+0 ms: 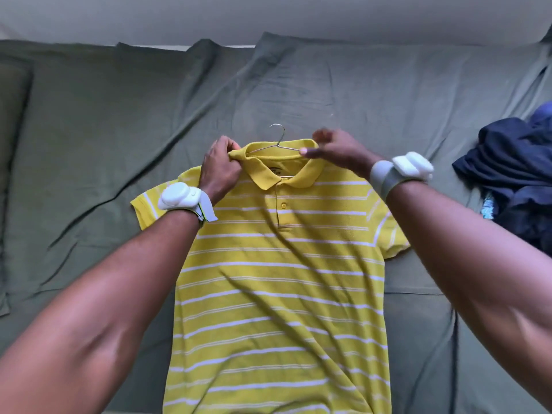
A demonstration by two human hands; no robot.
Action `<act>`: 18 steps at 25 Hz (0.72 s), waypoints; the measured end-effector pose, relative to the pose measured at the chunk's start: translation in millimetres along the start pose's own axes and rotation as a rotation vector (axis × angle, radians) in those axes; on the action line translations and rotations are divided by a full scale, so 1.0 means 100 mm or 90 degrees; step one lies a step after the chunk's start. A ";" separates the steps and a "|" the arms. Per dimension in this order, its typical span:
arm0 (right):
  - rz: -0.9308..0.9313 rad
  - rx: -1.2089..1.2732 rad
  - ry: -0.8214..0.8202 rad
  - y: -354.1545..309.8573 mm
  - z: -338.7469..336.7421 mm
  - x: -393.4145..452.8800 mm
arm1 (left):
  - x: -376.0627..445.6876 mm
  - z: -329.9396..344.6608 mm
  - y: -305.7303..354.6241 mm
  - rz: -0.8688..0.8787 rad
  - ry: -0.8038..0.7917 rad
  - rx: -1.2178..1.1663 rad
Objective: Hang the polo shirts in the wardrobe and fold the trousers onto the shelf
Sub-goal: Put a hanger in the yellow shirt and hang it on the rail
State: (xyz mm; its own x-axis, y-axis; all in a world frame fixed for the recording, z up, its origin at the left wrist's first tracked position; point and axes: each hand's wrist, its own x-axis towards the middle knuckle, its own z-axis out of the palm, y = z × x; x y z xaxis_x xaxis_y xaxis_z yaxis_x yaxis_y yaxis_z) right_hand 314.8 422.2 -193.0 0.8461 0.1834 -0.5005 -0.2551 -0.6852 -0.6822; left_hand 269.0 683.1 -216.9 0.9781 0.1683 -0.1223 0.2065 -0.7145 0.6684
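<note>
Both hands, left hand [219,162] and right hand [334,150], are pinching the collar of the yellow polo shirt [277,279] lying on the bed [89,130], wire hanger [276,141] already inside (wardrobe unseen), while dark clothes [513,174] are waiting far right.

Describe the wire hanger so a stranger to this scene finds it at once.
Start at the bed covered in a grey-green sheet, then the yellow polo shirt with white stripes lying flat at its centre. The thin silver wire hanger sits inside the collar, hook poking out above, between both hands; it is the only metal thing there.
</note>
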 end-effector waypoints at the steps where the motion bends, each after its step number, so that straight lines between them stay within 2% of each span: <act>1: 0.008 -0.084 -0.060 0.13 -0.07 -0.10 | -0.06 -0.01 0.00 0.010 0.021 -0.004; 2: 0.011 -0.165 -0.078 0.26 -0.11 -0.21 | -0.14 -0.02 0.01 0.026 0.042 -0.008; 3: 0.003 -0.219 -0.049 0.36 -0.12 -0.31 | -0.21 -0.04 0.03 0.044 0.062 -0.013; 6: -0.035 -0.213 0.121 0.46 -0.02 -0.63 | -0.43 -0.12 0.00 0.104 0.122 -0.002; 9: -0.157 -0.240 0.305 0.35 0.16 -1.03 | -0.68 -0.37 -0.19 0.083 0.173 0.093; 12: -0.231 -0.271 0.459 0.01 0.32 -1.67 | -1.18 -0.81 -0.46 -0.031 0.226 0.080; 14: -0.254 -0.253 0.531 -0.25 0.34 -2.06 | -1.62 -1.11 -0.61 -0.176 0.246 0.007; 16: -0.292 -0.250 0.582 -0.59 0.42 -2.70 | -2.33 -1.54 -0.73 -0.306 0.181 -0.079; 18: -0.330 -0.246 0.614 -0.91 0.41 -3.30 | -2.89 -1.78 -0.93 -0.368 0.057 -0.130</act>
State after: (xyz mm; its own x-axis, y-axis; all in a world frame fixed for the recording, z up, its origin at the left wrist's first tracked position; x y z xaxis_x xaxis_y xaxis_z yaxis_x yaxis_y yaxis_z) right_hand 39.3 452.9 12.0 0.8551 0.0066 0.5185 0.2461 -0.8853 -0.3946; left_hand -37.2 821.8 -113.0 0.7017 0.5521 -0.4503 0.6847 -0.3482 0.6402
